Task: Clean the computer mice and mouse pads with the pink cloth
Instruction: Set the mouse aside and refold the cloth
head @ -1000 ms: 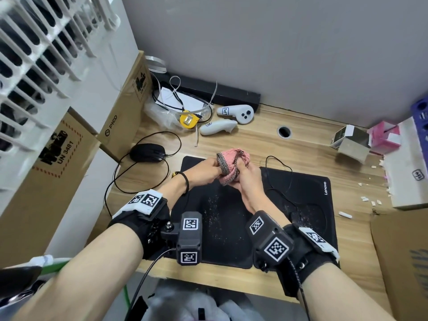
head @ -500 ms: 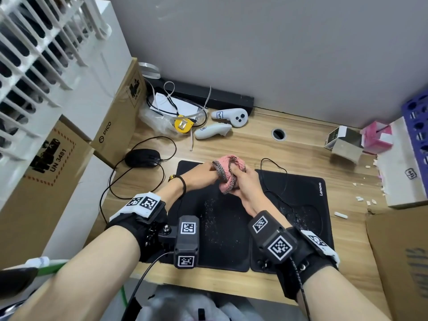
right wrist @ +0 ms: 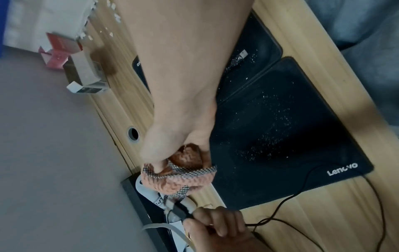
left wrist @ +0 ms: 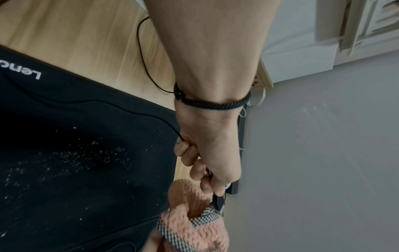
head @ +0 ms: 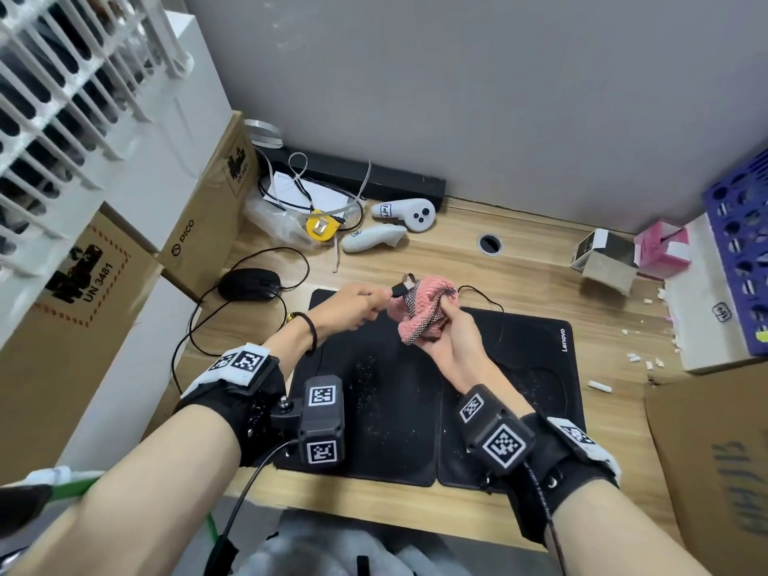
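My right hand [head: 453,338] grips the bunched pink cloth [head: 419,313] above the back edge of the two black mouse pads. My left hand [head: 357,305] sits just left of the cloth and pinches a black cable plug [head: 400,291], whose tip touches the cloth. In the left wrist view the cable runs through my left fist [left wrist: 205,162] and the plug [left wrist: 218,202] pokes into the cloth [left wrist: 190,226]. The left pad [head: 374,409] and the Lenovo pad [head: 540,388] are speckled with white crumbs. A black mouse [head: 249,284] lies on the desk to the left. I cannot tell what the cloth wraps.
Two white controllers [head: 405,212] and a yellow tape measure [head: 322,230] lie at the back. Cardboard boxes [head: 208,226] line the left side. A small open box [head: 604,259], a pink box [head: 660,247] and a white box [head: 706,309] stand at the right. White crumbs [head: 598,385] dot the desk.
Both hands were clasped around the cloth. My left hand has pulled away to the left and now holds the black plug in plain view; the right hand keeps the cloth.
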A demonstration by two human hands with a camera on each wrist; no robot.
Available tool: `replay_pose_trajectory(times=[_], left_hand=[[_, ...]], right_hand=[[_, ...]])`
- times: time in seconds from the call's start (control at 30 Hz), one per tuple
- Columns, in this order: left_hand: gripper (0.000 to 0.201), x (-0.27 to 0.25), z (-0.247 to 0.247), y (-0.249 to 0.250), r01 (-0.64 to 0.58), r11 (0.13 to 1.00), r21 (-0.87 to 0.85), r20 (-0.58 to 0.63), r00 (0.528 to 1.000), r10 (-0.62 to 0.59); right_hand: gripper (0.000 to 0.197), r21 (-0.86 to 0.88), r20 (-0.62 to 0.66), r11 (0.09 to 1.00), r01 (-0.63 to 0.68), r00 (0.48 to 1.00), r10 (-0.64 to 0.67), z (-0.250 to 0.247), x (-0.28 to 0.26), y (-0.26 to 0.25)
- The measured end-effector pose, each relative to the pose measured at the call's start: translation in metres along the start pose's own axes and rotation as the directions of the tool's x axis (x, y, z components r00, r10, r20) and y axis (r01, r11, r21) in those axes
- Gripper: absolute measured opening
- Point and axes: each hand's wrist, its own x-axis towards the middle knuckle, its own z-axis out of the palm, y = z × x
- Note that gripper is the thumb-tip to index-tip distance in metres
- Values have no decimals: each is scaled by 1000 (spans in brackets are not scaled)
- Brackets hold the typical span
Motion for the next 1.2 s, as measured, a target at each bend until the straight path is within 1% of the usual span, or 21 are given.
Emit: replay_pose_trajectory(times=[0.07,0.13,0.2,0.27,0.3,0.37,0.4,0.47,0.53,0.57,0.63,0.7,0.73,0.8,0.93,1.0,1.07,1.13,1.2], left_hand=[[37,-1,5,4,-4,998,-61,3,1000,4],[38,-2,9,10,-34,996,-80,16,999,35],[41,-3,13,12,-69,995,-67,18,997,71],[39,-2,16,9,-104,995,9,21,994,104],[37,-2,20,8,-115,991,66,11,993,115],[40,-3,26,4,-114,978,173,-26,992,121],[43,-2,28,1,-105,971,215,-48,992,118],[45,-3,31,-3,-95,951,293,-69,990,120],[42,-4,34,-6,-92,931,353,-41,993,114],[40,-5,35,-8,-95,921,377,-21,994,111],[39,-9,37,-14,-81,901,426,7,996,87],[37,-15,36,-23,-54,895,442,17,998,52],[35,-17,33,-29,-46,897,439,17,999,42],[32,-21,27,-34,-42,903,428,-3,999,48],[37,-31,6,-44,-15,905,425,-78,996,53],[36,-37,-9,-53,32,893,449,-132,991,31],[34,-43,-24,-62,104,879,465,-235,972,10],[32,-46,-41,-73,179,881,438,-365,931,-8],[30,-43,-59,-86,237,911,339,-492,870,-43]], right_hand=[[28,1,-12,1000,-14,1000,14,-1,-1,3],[29,-17,-17,999,-31,999,31,-7,1,5],[32,-46,50,998,-51,997,53,-13,-3,2],[35,-18,177,997,-75,981,76,-14,-7,-3],[42,-3,254,997,-81,964,79,-16,-10,-6],[53,-26,361,996,-90,928,93,-18,-14,-12],[52,-65,380,994,-83,919,102,-19,-16,-13],[39,-180,392,983,-41,913,110,-22,-20,-11],[27,-261,369,965,28,927,73,-24,-19,-3],[24,-274,335,961,50,941,46,-25,-17,2],[25,-293,273,953,77,962,6,-24,-14,12],[30,-349,234,933,82,972,2,-19,-14,21],[29,-366,216,927,77,976,4,-16,-13,26],[27,-363,186,929,68,983,0,-8,-12,33],[27,-380,156,923,52,988,8,11,-7,54],[26,-340,80,940,26,997,2,15,-3,64],[29,-314,-3,950,3,1000,-4,12,4,69],[29,-339,-60,940,-38,998,19,10,10,73],[27,-329,-100,942,-67,994,36,12,13,76]])
